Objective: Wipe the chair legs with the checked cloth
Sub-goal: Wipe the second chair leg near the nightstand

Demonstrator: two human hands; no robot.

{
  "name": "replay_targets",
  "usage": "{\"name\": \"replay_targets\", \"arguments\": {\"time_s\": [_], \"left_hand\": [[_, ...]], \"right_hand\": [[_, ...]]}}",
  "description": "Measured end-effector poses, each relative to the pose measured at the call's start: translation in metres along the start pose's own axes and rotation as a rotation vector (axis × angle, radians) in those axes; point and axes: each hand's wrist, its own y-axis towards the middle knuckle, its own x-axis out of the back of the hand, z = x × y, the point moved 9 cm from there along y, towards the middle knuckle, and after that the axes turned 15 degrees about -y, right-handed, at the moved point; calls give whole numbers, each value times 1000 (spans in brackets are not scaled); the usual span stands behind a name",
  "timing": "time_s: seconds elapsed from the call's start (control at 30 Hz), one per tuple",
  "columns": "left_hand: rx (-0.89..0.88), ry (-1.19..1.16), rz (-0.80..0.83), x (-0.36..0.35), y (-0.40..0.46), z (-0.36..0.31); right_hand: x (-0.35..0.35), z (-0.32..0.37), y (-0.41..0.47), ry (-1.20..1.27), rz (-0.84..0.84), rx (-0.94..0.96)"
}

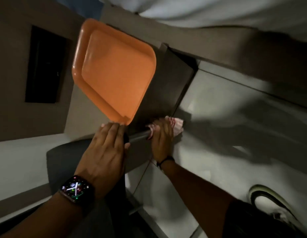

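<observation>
An orange plastic chair [113,71] lies tipped over, its seat facing me at upper centre. A grey metal chair leg [138,136] runs across the middle of the view. My right hand [162,140] grips that leg through the red-and-white checked cloth [175,125], which bunches out past my fingers. My left hand [106,148], with a smartwatch on the wrist, presses flat on the chair at the seat's lower edge, fingers together. The leg's far end is hidden under the cloth.
The scene is dim. Pale floor tiles [209,103] spread to the right, with dark shadows across them. A white shoe [272,201] shows at lower right. A brown wall with a dark recess [44,66] stands at left. White fabric [218,11] hangs along the top.
</observation>
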Motion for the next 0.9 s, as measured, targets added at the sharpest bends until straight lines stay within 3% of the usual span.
{"name": "replay_targets", "arguments": {"time_s": [0.07, 0.17, 0.33, 0.47, 0.53, 0.63, 0.7, 0.77, 0.9], "left_hand": [[13, -33, -22, -4, 2, 0], [33, -54, -24, -2, 1, -1], [-36, -55, 21, -1, -12, -28], [-40, -68, -2, -1, -19, -38], [1, -114, -32, -2, -16, -31], [27, -137, -62, -5, -14, -24], [21, -135, -78, -7, -12, -21], [11, -125, -91, -7, -12, -22], [22, -100, -60, -6, -14, -30]], "right_hand": [[0, -17, 14, 56, 50, -72], [12, 15, 0, 154, 18, -34], [23, 75, -50, 17, 12, 167], [33, 67, -51, -23, 44, 223], [22, 29, -33, -69, 104, 126], [10, -41, 2, 6, 160, -207], [11, -61, 13, 58, 190, -281], [13, -60, 12, 6, 201, -220], [25, -2, -29, -47, 132, 75]]}}
